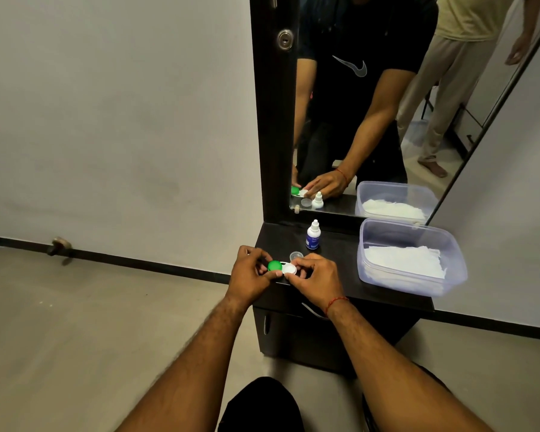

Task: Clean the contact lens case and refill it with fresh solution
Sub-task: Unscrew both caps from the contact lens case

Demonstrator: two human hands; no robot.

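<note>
A contact lens case [282, 268] with a green cap [274, 265] on its left side and a white cap [290, 269] on its right sits at the front left of the dark dresser top [343, 263]. My left hand [250, 274] pinches the green end of the case. My right hand [315, 277] pinches the white cap between thumb and fingers. A small white solution bottle [313, 235] with a blue label stands uncapped just behind. Its clear cap [296, 256] lies on the dresser close to the case.
A clear plastic box [409, 260] holding white tissues stands on the right of the dresser. A tall mirror [371, 98] rises behind and reflects me and a second person standing. A drawer handle [314, 311] shows below the front edge. Grey floor lies to the left.
</note>
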